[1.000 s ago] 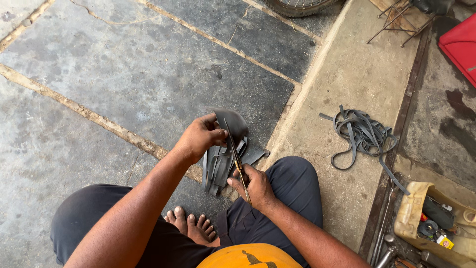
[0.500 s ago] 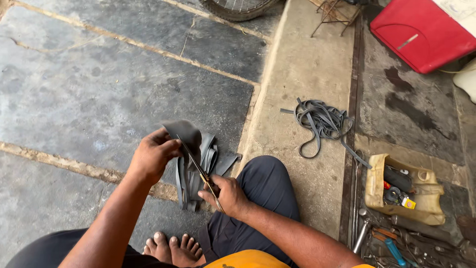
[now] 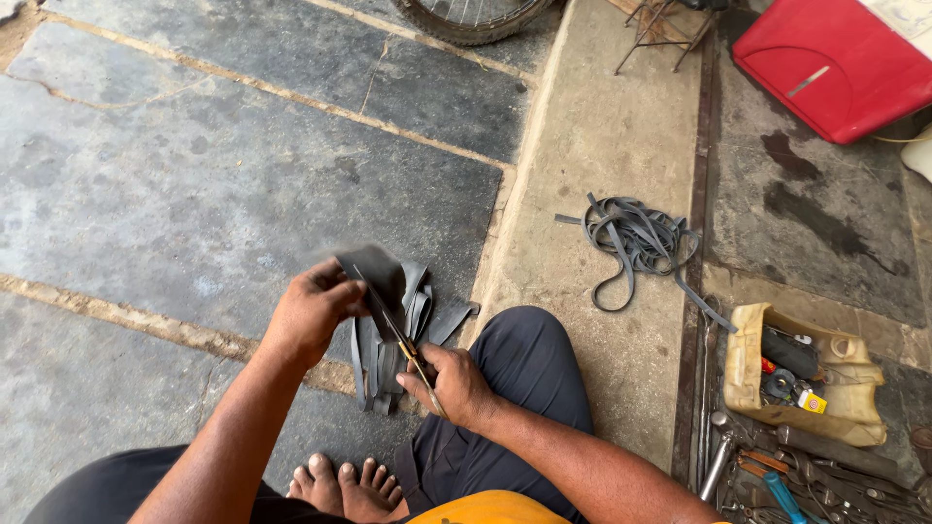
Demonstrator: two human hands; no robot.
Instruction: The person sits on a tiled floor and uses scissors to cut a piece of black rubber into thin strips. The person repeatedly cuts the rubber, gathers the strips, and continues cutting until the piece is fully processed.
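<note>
— Did anything shift in that half second?

— Barely; the left hand (image 3: pixel 313 312) and its rubber piece (image 3: pixel 374 275) sat a touch lower and nearer his knee.

— What was he gripping?

— His left fingers were closed on the dark rubber piece, held above the stone floor (image 3: pixel 194 175). The right hand (image 3: pixel 453 383) was clenched around the scissors (image 3: pixel 400 335), blades against the rubber.

— And around him?

— Cut strips (image 3: pixel 388 354) lay beneath his hands by the slab's edge. A tangle of rubber bands (image 3: pixel 636 243) rested on the concrete strip, well apart, near a yellowish container (image 3: pixel 752 374).
</note>
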